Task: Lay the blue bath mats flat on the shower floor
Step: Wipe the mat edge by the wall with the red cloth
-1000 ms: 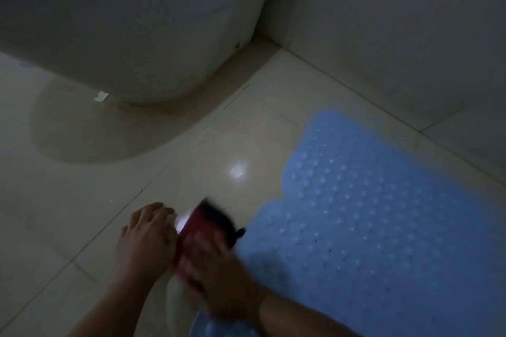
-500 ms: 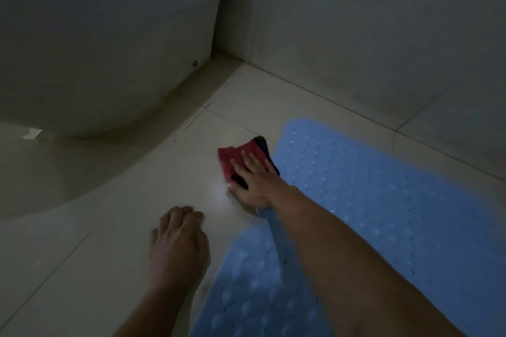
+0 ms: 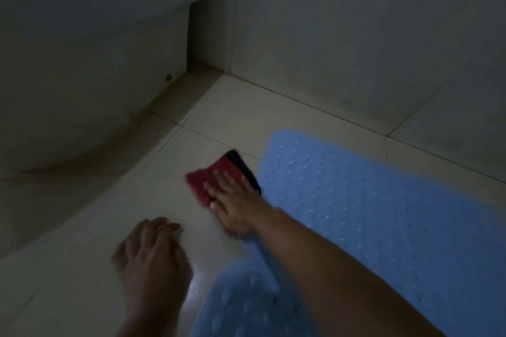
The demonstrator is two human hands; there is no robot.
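A blue bath mat (image 3: 383, 216) with small holes and bumps lies on the pale tiled floor (image 3: 241, 120) at the right. Another stretch of blue mat (image 3: 241, 306) lies at the bottom centre, under my right forearm; whether it is a separate mat I cannot tell. My right hand (image 3: 235, 200) presses flat on a red and black cloth (image 3: 210, 175) on the tiles, just left of the mat's far corner. My left hand (image 3: 153, 257) rests palm down on the floor, fingers loosely apart, holding nothing.
A white toilet base (image 3: 82, 90) fills the left and upper left. A tiled wall (image 3: 356, 35) runs along the back and right, meeting the floor close behind the mat. Bare tile lies between toilet and mat.
My right hand has slid the red cloth forward across the tiles, from near me to beside the mat's far corner. My left hand stays flat on the floor. The camera has moved closer to the wall.
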